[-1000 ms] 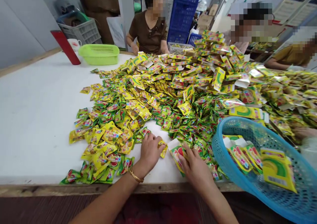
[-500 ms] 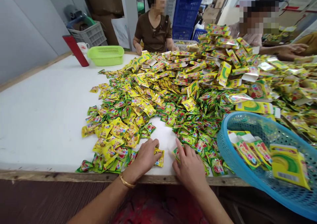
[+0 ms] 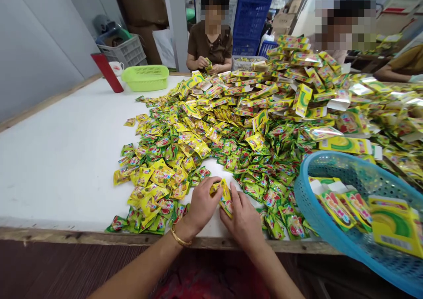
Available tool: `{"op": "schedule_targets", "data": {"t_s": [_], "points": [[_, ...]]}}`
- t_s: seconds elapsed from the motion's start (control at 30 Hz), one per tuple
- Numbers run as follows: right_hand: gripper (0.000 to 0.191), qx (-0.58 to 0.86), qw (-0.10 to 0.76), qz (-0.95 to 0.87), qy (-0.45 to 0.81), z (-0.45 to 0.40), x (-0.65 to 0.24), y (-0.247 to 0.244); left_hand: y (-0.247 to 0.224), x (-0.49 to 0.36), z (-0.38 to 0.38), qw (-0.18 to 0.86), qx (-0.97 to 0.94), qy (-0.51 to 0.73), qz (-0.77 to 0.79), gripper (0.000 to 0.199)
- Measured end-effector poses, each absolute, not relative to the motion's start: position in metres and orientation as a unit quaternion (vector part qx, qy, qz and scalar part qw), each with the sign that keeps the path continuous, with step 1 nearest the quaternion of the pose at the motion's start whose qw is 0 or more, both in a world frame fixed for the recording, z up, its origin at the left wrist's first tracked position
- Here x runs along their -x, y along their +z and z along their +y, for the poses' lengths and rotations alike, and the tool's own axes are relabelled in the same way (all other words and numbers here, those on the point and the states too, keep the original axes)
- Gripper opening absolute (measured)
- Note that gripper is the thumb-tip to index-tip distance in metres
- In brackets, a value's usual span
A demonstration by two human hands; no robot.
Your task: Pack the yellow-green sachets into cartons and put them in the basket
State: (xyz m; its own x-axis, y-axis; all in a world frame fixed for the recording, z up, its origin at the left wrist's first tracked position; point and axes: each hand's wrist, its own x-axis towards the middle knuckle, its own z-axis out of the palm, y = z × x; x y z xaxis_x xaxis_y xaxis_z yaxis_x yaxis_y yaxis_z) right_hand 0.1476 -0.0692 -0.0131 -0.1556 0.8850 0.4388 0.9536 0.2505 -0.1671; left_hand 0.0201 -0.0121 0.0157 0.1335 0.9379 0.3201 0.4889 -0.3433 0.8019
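Note:
Small shiny packets with fruit prints lie heaped on the white table. My left hand point(image 3: 202, 207) is closed on a yellow packet point(image 3: 224, 192), thumb and fingers pinching its left side. From the right, my right hand point(image 3: 243, 222) meets it with fingers closed against the lower part, where red and green print shows. Whether one packet or two overlap there I cannot tell. Beside my left hand are yellow packets point(image 3: 161, 175) and green ones, and to the right of my right hand are green packets point(image 3: 274, 224).
A blue perforated basket point(image 3: 313, 202) holding several yellow boxes point(image 3: 393, 224) stands at right. Behind the packets rises a pile of flat boxes point(image 3: 302, 98). A green basket point(image 3: 145, 79), red object point(image 3: 107, 73) and mug point(image 3: 116, 67) sit at back left. Two people face the table opposite.
My left hand has lifted the yellow packet up and right; my right hand has moved left to meet it. The co-worker opposite now holds a small yellow item in both hands.

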Motion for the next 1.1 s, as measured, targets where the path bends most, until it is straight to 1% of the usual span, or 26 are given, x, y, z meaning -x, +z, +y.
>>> {"op": "schedule_targets", "data": {"t_s": [0.1, 0.17, 0.23, 0.3, 0.37, 0.4, 0.47, 0.53, 0.6, 0.73, 0.93, 1.1], "points": [[0.061, 0.593, 0.236, -0.765, -0.082, -0.069, -0.149, -0.013, 0.013, -0.014, -0.009, 0.308, -0.689, 0.383, 0.532, 0.019], [0.061, 0.580, 0.237, -0.775, -0.086, -0.069, -0.149, -0.013, 0.014, -0.009, -0.003, 0.325, -0.659, 0.382, 0.561, 0.018], [0.061, 0.574, 0.240, -0.778, -0.087, -0.069, -0.148, -0.013, 0.016, -0.007, -0.001, 0.302, -0.666, 0.404, 0.550, 0.018], [0.061, 0.574, 0.242, -0.778, -0.081, -0.069, -0.147, -0.014, 0.018, -0.010, -0.005, 0.259, -0.713, 0.423, 0.496, 0.016], [0.061, 0.578, 0.246, -0.774, -0.077, -0.069, -0.147, -0.015, 0.020, -0.013, -0.012, 0.248, -0.749, 0.417, 0.451, 0.015], [0.061, 0.580, 0.248, -0.772, -0.077, -0.069, -0.147, -0.016, 0.022, -0.014, -0.014, 0.266, -0.752, 0.405, 0.447, 0.016], [0.062, 0.581, 0.247, -0.771, -0.078, -0.070, -0.147, -0.015, 0.025, -0.012, -0.012, 0.346, -0.734, 0.355, 0.464, 0.018], [0.063, 0.578, 0.239, -0.776, -0.079, -0.072, -0.148, -0.014, 0.030, -0.007, -0.003, 0.436, -0.714, 0.273, 0.474, 0.020], [0.064, 0.573, 0.233, -0.782, -0.080, -0.073, -0.148, -0.014, 0.036, -0.001, 0.008, 0.478, -0.721, 0.200, 0.460, 0.023], [0.066, 0.561, 0.249, -0.786, -0.081, -0.074, -0.148, -0.012, 0.048, 0.004, 0.018, 0.452, -0.765, 0.145, 0.435, 0.026], [0.066, 0.554, 0.266, -0.786, -0.070, -0.075, -0.148, -0.010, 0.055, 0.001, 0.004, 0.342, -0.817, 0.195, 0.422, 0.023], [0.066, 0.536, 0.251, -0.802, -0.081, -0.077, -0.147, -0.008, 0.059, 0.002, 0.005, 0.344, -0.857, 0.119, 0.365, 0.026]]}}
